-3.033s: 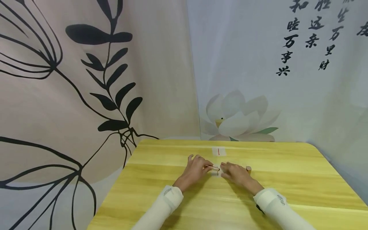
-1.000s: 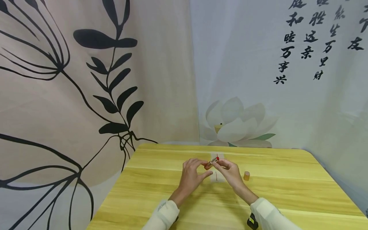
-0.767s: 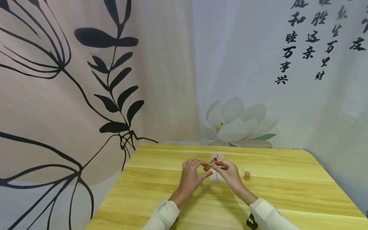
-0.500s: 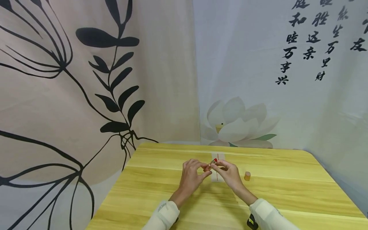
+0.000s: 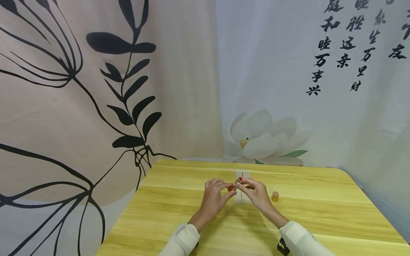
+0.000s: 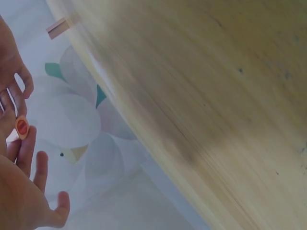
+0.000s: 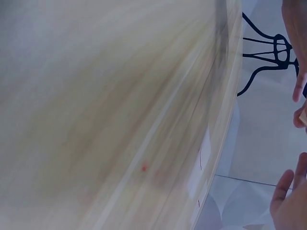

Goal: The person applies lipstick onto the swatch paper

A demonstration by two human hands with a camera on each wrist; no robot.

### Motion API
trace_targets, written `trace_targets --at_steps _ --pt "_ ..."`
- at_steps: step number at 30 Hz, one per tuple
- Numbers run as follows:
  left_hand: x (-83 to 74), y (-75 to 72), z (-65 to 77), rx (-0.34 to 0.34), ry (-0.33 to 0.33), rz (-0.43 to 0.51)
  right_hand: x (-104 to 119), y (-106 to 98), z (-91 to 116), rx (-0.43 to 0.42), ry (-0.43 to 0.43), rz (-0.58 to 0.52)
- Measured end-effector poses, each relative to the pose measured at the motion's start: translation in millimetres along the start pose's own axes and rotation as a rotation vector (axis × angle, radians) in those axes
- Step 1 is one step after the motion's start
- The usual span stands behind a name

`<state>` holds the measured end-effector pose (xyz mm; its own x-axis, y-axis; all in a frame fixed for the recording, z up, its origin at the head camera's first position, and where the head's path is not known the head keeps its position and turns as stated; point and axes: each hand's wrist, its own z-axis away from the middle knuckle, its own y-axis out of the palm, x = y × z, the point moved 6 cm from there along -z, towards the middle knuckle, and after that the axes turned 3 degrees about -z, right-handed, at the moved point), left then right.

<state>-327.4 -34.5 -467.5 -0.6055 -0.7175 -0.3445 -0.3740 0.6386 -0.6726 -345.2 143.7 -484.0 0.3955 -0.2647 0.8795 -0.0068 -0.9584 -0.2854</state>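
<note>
A lipstick [image 5: 237, 182] with a gold body and red tip is held between both hands above the table, tilted with its tip up and to the right. My left hand [image 5: 212, 199] pinches its lower end between thumb and finger. With thumb and forefinger, my right hand [image 5: 258, 195] pinches it nearer the red tip. The left wrist view shows the red end of the lipstick [image 6: 22, 126] facing the camera. Under the hands lies a pale strip [image 5: 242, 199] with red marks. An orange-gold cap [image 5: 275, 196] stands upright to the right of my right hand.
The yellow wood-grain table [image 5: 320, 202] spreads around the hands, its far edge close to a printed curtain [image 5: 189, 106]. White sleeves [image 5: 184, 236] cover both forearms. A dark device [image 5: 283, 246] sits under the right cuff.
Three seconds ago only my left hand held the lipstick, while the right hand hovered beside the strip. Since then the right hand has gripped it too. Over the last second, both hands barely move.
</note>
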Motion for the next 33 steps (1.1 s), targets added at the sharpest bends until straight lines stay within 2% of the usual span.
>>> trace_targets --at_steps 13,22,29,33 --pt "-3.1 1.1 -0.9 0.014 0.035 0.043 4.9 -5.5 0.1 0.04 -0.164 0.039" --pt "-5.0 3.8 -0.6 0.064 0.038 0.093 5.8 -7.4 2.8 0.047 -0.176 0.042" --pt "-6.0 0.8 -3.9 -0.012 0.033 0.093 5.8 -10.2 1.9 -0.021 -0.166 0.071" --pt "-7.4 -2.1 -5.2 -0.063 0.045 0.08 4.2 -9.4 3.2 -0.029 -0.16 0.086"
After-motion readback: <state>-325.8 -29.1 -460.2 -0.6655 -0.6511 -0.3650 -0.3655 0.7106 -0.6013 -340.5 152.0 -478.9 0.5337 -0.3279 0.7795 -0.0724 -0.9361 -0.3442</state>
